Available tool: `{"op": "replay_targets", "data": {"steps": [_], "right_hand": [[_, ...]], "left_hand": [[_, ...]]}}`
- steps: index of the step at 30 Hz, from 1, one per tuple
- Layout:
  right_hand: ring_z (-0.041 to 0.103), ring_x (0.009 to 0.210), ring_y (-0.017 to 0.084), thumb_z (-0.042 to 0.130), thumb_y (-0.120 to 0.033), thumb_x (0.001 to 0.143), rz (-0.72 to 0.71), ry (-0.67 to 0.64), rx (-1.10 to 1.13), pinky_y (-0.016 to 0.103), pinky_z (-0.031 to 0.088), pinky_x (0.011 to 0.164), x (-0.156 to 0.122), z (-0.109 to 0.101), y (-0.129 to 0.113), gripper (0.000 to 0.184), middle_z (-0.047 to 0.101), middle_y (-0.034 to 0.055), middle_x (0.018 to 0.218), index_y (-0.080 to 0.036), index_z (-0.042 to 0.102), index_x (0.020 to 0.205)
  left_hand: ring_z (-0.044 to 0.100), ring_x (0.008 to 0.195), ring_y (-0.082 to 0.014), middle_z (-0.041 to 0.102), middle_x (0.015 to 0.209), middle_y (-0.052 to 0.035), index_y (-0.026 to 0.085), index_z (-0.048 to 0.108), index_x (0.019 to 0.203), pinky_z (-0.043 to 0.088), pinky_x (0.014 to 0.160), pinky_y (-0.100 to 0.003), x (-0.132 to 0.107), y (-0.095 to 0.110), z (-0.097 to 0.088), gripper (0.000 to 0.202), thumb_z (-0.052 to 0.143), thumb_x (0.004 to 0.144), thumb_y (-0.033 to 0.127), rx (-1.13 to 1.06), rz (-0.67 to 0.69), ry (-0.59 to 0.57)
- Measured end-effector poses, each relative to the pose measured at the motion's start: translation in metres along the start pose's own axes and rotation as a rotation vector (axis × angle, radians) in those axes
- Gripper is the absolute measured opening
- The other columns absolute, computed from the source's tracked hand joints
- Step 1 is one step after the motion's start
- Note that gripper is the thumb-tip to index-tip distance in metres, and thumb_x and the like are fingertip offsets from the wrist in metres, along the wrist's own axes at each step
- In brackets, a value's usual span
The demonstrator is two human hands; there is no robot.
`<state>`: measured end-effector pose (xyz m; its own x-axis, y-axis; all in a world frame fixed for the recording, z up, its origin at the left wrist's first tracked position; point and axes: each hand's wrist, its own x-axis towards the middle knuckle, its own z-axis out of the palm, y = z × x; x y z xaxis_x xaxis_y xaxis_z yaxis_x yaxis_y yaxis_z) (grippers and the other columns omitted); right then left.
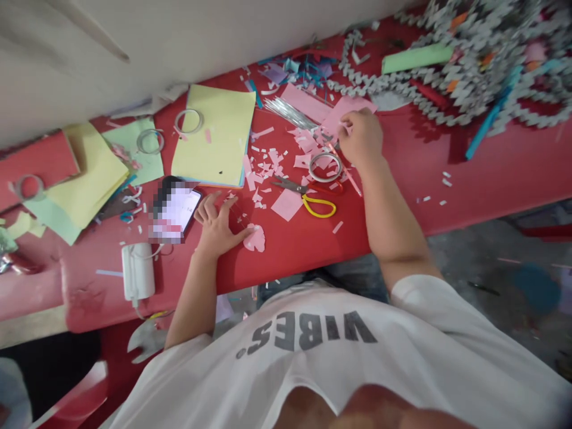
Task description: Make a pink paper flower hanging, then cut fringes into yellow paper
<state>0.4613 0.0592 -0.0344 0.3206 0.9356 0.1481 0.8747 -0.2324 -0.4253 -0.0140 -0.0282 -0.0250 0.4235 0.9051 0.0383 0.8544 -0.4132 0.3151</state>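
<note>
My left hand (217,221) lies flat on the red table (491,167) with its fingers spread; the thumb touches a pink cut paper shape (256,239). My right hand (361,137) reaches further back, fingers curled on a pink paper sheet (340,110) among pink scraps. A tape roll (325,167) lies just left of that wrist. Yellow-handled scissors (313,199) rest between my two hands, beside a pink paper square (286,204).
A phone (174,210) lies left of my left hand, a white charger (138,271) near the table's front edge. Yellow paper sheets (214,134) and green ones sit at the left with tape rolls. Grey paper chains (469,65) and a green roll (415,58) fill the back right.
</note>
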Motion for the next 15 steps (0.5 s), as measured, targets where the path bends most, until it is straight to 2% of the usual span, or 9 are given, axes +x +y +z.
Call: {"op": "replay_targets", "data": {"steps": [2, 6, 11, 15], "right_hand": [[0.062, 0.129, 0.033, 0.054, -0.044, 0.114, -0.003, -0.027, -0.017, 0.05, 0.047, 0.114, 0.002, 0.011, 0.0, 0.041, 0.069, 0.0214, 0.145, -0.019, 0.074, 0.139], [0.064, 0.128, 0.036, 0.059, -0.041, 0.109, 0.01, -0.05, -0.064, 0.055, 0.05, 0.112, 0.006, 0.026, -0.008, 0.031, 0.074, 0.018, 0.142, -0.024, 0.081, 0.124], [0.068, 0.127, 0.038, 0.059, -0.038, 0.108, 0.033, -0.026, -0.063, 0.059, 0.049, 0.114, 0.01, 0.031, -0.006, 0.029, 0.077, 0.0188, 0.139, -0.021, 0.08, 0.12], [0.069, 0.123, 0.033, 0.051, -0.03, 0.11, 0.013, -0.057, -0.024, 0.052, 0.05, 0.109, 0.012, 0.031, 0.003, 0.031, 0.077, 0.0192, 0.137, -0.02, 0.077, 0.122]], "left_hand": [[0.031, 0.165, -0.0527, 0.032, 0.177, -0.0234, 0.028, 0.055, 0.167, 0.029, 0.135, -0.072, 0.0, 0.0, 0.0, 0.102, 0.084, 0.084, 0.08, 0.0, 0.008, -0.017], [0.032, 0.165, -0.0526, 0.032, 0.179, -0.0225, 0.03, 0.053, 0.168, 0.027, 0.136, -0.071, 0.001, 0.0, 0.0, 0.105, 0.085, 0.082, 0.08, 0.015, 0.01, -0.019], [0.026, 0.169, -0.0529, 0.029, 0.18, -0.0247, 0.027, 0.051, 0.169, 0.023, 0.137, -0.073, 0.003, 0.001, 0.003, 0.108, 0.083, 0.082, 0.082, 0.007, 0.016, -0.009], [0.027, 0.168, -0.0524, 0.029, 0.179, -0.0242, 0.028, 0.049, 0.171, 0.023, 0.136, -0.073, 0.007, 0.003, 0.008, 0.11, 0.084, 0.081, 0.082, -0.013, -0.007, 0.016]]}}
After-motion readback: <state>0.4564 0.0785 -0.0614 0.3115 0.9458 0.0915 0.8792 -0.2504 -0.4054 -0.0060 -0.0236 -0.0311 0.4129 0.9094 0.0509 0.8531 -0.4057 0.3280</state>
